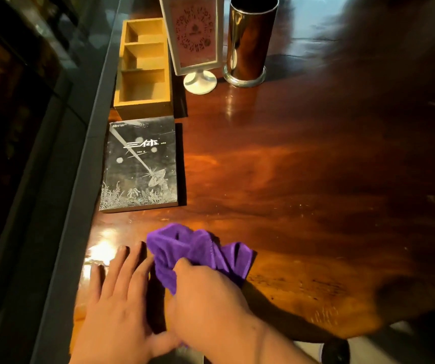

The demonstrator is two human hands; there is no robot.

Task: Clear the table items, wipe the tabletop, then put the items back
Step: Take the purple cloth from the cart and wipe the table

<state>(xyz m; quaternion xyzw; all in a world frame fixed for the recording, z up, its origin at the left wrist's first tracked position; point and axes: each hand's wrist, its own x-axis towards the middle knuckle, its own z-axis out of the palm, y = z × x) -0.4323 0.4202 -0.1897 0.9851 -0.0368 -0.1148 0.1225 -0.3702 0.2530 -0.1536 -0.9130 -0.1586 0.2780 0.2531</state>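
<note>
A crumpled purple cloth [200,252] lies on the glossy brown wooden tabletop [303,179] near its front edge. My right hand [208,308] is shut on the cloth's near part. My left hand [117,303] rests flat on the table just left of the cloth, fingers spread, holding nothing. Beyond them a black-covered book [140,164] lies flat by the table's left edge. Behind it stand a three-compartment wooden box [142,67] that holds nothing, a white-framed sign on a round foot [194,35] and a shiny metal cylinder [250,40].
A grey ledge [79,179] runs along the table's left side, with dark glass beyond it. A blurred dark shape [408,74] covers the right of the view. Bright light glints on the tabletop by my left fingers.
</note>
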